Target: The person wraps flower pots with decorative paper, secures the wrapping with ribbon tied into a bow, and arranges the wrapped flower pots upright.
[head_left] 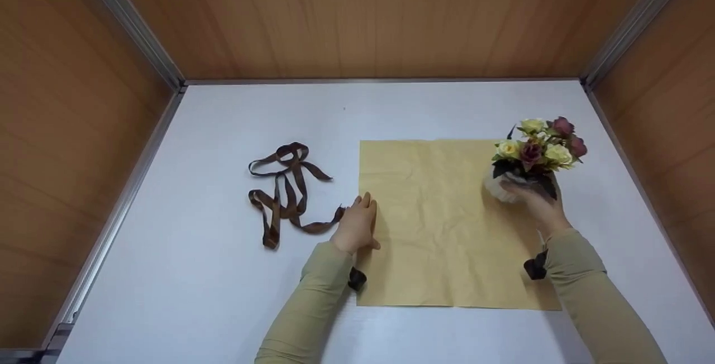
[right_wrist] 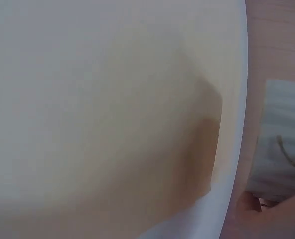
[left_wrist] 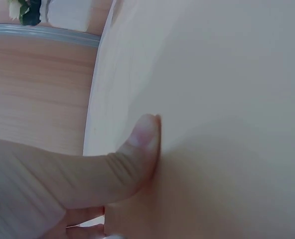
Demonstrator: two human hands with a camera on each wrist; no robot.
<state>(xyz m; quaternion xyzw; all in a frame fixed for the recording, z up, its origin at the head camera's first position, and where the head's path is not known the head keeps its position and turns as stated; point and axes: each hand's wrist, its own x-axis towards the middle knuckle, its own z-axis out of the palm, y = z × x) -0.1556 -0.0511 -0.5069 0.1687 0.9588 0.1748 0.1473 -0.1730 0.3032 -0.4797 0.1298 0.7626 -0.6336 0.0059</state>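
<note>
A square sheet of brown kraft paper [head_left: 430, 219] lies on the white table with faint creases. My left hand [head_left: 357, 224] rests at its left edge, fingers extended; in the left wrist view the thumb [left_wrist: 132, 159] touches the sheet. Over the sheet's upper right side, my right hand [head_left: 536, 202] grips a small pot of flowers [head_left: 533, 152] with yellow and dark red roses. Its pale pot [right_wrist: 279, 134] shows in the right wrist view with a piece of twine on it. The fingers behind the pot are mostly hidden.
A loosely coiled brown ribbon [head_left: 290, 191] lies left of the paper, one end close to my left hand. Wooden panels [head_left: 357, 23] with metal edging enclose the table [head_left: 195, 274] at the back and both sides.
</note>
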